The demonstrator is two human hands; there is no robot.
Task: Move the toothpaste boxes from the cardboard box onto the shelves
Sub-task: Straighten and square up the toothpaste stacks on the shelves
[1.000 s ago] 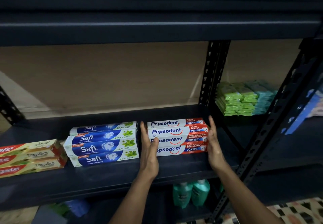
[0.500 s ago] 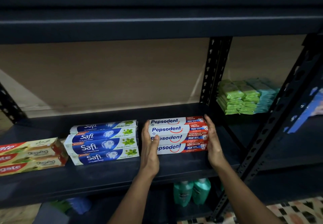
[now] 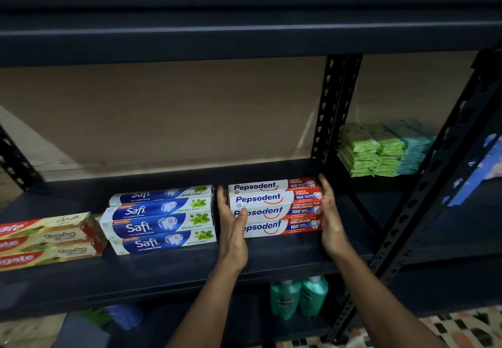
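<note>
We judge the Pepsodent boxes (image 3: 274, 206) to be light, stiff cartons with glossy faces. Stacked loose, they would likely slide over one another, so we would squeeze the stack at its two short ends rather than pinch a single box. The stack sits on the middle shelf (image 3: 190, 271), just right of the Safi boxes (image 3: 163, 220), with the Colgate boxes (image 3: 46, 239) farther left. Our left hand (image 3: 231, 228) lies flat against the stack's left end, thumb across the front face. Our right hand (image 3: 330, 217), fingers straight, presses the right end. Neither hand curls round anything. The cardboard box is out of view.
</note>
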